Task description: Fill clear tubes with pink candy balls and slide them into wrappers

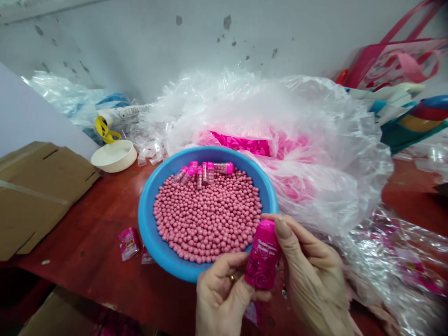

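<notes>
Between my two hands is a small bright pink container (263,256) with white lettering and a pink top, held tilted in front of the basin's right rim. My left hand (226,291) grips its lower left side with thumb and fingers. On its upper right side, my right hand (308,266) presses with the thumb, fingers behind. A blue basin (149,235) stands just beyond, filled with pink round beads (208,214). Several clear tubes with pink caps (210,173) lie on the beads near the far rim.
A big clear plastic bag (336,154) with pink caps (245,143) sits behind the basin. Left are a cardboard box (42,191), a white shallow dish (115,156), yellow tape (105,130) and a pink packet (128,243). Shiny wrappers (402,261) lie right on the red table (87,238).
</notes>
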The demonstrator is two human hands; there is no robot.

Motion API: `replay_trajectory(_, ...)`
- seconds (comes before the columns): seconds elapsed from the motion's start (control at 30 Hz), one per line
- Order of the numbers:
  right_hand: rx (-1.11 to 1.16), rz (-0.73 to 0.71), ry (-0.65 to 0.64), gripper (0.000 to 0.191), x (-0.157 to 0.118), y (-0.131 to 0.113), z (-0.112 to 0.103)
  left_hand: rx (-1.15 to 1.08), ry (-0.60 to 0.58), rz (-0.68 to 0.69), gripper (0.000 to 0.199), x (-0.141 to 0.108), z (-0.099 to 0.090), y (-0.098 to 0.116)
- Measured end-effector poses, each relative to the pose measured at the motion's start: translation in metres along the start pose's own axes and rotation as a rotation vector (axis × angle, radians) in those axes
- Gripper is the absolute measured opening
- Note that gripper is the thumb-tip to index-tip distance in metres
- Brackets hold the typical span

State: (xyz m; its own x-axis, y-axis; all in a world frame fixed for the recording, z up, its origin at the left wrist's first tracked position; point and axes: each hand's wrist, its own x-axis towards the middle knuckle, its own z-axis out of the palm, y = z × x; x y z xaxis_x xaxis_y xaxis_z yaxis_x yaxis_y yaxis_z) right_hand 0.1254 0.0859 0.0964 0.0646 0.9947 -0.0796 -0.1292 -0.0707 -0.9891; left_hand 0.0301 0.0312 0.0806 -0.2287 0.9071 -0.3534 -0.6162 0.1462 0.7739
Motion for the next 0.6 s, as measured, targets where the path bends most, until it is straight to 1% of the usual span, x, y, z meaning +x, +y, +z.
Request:
replay_trajectory(0.07, 0.025, 0.021, 0.003, 0.017, -0.001, 0.005, -0.002, 0.065, 0.008, -0.013, 0.026, -0.001, -0.001, 0.000)
replay_trajectory(0.13, 0.061, 0.059, 0.007, 0.015, -0.002, 0.009, -0.004, 0.193, 0.007, 0.027, 0.021, -0.002, -0.003, -0.002)
replay_trajectory(0.2, 0.106, 0.084, 0.028, 0.015, -0.004, 0.011, -0.006, 0.368, -0.017, 0.163, 0.015, -0.001, -0.007, -0.007)
replay_trajectory(0.3, 0.169, 0.104, 0.068, 0.015, -0.009, 0.009, -0.009, 0.585, -0.035, 0.439, 0.015, -0.002, -0.013, -0.017)
replay_trajectory(0.33, 0.189, 0.116, 0.076, 0.015, -0.011, 0.009, -0.010, 0.632, -0.031, 0.501, 0.017, -0.002, -0.015, -0.022)
replay_trajectory(0.37, 0.210, 0.136, 0.080, 0.014, -0.013, 0.010, -0.011, 0.671, -0.023, 0.534, 0.018, -0.003, -0.017, -0.027)
replay_trajectory(0.5, 0.292, 0.253, 0.114, 0.018, -0.020, 0.026, -0.020, 0.809, 0.026, 0.519, 0.027, -0.009, -0.027, -0.046)
replay_trajectory(0.57, 0.313, 0.294, 0.147, 0.022, -0.023, 0.038, -0.028, 0.799, 0.078, 0.519, 0.026, -0.012, -0.032, -0.053)
replay_trajectory(0.6, 0.313, 0.303, 0.177, 0.024, -0.024, 0.044, -0.033, 0.761, 0.105, 0.496, 0.025, -0.014, -0.034, -0.055)
